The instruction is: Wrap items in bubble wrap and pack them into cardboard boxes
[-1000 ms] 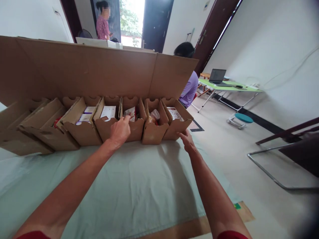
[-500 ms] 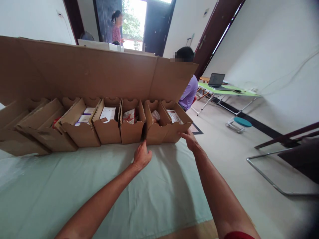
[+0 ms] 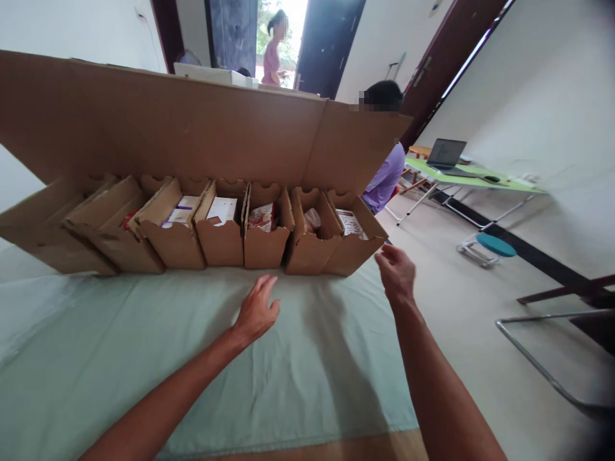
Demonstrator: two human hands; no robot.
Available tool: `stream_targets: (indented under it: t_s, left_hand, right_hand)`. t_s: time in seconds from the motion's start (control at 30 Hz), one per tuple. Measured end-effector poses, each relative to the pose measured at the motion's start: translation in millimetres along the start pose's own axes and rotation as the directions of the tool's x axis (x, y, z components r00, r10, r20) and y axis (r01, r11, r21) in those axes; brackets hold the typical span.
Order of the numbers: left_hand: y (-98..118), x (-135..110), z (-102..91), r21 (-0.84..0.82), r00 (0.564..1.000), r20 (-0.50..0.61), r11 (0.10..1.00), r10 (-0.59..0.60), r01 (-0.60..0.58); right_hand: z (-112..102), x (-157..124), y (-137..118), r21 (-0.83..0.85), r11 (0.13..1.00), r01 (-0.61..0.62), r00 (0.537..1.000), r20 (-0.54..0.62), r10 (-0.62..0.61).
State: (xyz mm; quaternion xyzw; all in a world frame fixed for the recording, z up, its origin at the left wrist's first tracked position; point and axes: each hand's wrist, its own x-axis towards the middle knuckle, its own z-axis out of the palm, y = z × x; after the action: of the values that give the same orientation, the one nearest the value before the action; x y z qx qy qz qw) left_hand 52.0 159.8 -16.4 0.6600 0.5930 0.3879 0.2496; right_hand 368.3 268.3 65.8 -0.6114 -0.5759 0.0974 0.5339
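Note:
A row of open cardboard bins (image 3: 223, 246) stands on a pale green cloth (image 3: 283, 358). My left hand (image 3: 259, 310) is over the cloth just in front of the row, fingers stretched out and holding nothing. Beside the front corner of the rightmost bin (image 3: 353, 253) is my right hand (image 3: 396, 272), its fingers curled in and nothing visible in them. Whether it touches that corner, I cannot tell. Inside the bins lie a white box with red lettering (image 3: 350, 224), a clear-wrapped item (image 3: 312, 219), a red-and-white packet (image 3: 262, 218) and white boxes (image 3: 221, 210).
A tall cardboard panel (image 3: 206, 131) rises behind the bins. Beyond it sits a person in a purple shirt (image 3: 387, 169), and another person (image 3: 272, 57) is near the doorway. To the right are a green folding table (image 3: 509, 182) with a laptop (image 3: 446, 153) and a blue-topped stool (image 3: 494, 244).
My left hand has drawn back from the front of the bins, its fingers now extended. My right hand has come off the rightmost bin's front and curled. The view has shifted left.

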Motion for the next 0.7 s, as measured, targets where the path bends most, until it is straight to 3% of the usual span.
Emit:
stream_targets:
  t_s: [0.03, 0.07, 0.13, 0.2, 0.27, 0.37, 0.43, 0.5, 0.57, 0.7]
  left_hand:
    - [-5, -14, -6.7, -0.005, 1.000, -0.008, 1.000, -0.004, 0.004]
    - [-10, -30, -12.3, -0.009, 1.000, -0.014, 1.000, -0.018, 0.018]
    - [-16, -62, -19.6, -0.027, 0.998, -0.010, 0.998, -0.055, 0.055]
    - [-17, -91, -24.4, -0.049, 0.997, 0.011, 0.996, -0.072, 0.073]
    - [-15, -116, -30.5, -0.062, 0.997, 0.040, 0.996, -0.065, 0.068]
    - [-12, -141, -47.4, -0.054, 0.998, 0.059, 0.998, -0.039, 0.042]
    - [-13, -152, -62.3, -0.049, 0.999, 0.035, 0.998, -0.034, 0.035]
    - [-17, -160, -76.7, -0.053, 0.999, -0.015, 0.998, -0.036, 0.035]
    - [-24, -167, -88.8, -0.068, 0.997, -0.069, 0.997, -0.042, 0.037]
    - [-35, -171, -110.2, -0.142, 0.981, -0.183, 0.989, -0.069, 0.043]
  right_hand:
    - [0, -9, -16, -0.052, 0.998, 0.044, 0.993, -0.105, -0.049]
    - [3, -21, -37, -0.081, 0.989, 0.120, 0.983, -0.129, -0.130]
    - [19, -45, -86, -0.066, 0.932, 0.357, 0.934, 0.026, -0.356]
    - [47, -65, -137, -0.022, 0.849, 0.528, 0.816, 0.291, -0.499]
    - [81, -74, -179, -0.106, 0.811, 0.575, 0.737, 0.497, -0.458]
    - [124, -66, -215, -0.378, 0.727, 0.573, 0.713, 0.668, -0.214]
    - [136, -58, -224, -0.465, 0.664, 0.586, 0.690, 0.716, -0.108]
    - [129, -58, -224, -0.473, 0.636, 0.610, 0.666, 0.741, -0.087]
    - [103, -73, -218, -0.449, 0.630, 0.634, 0.645, 0.756, -0.110]
    - [12, -131, -193, -0.221, 0.703, 0.676, 0.554, 0.781, -0.287]
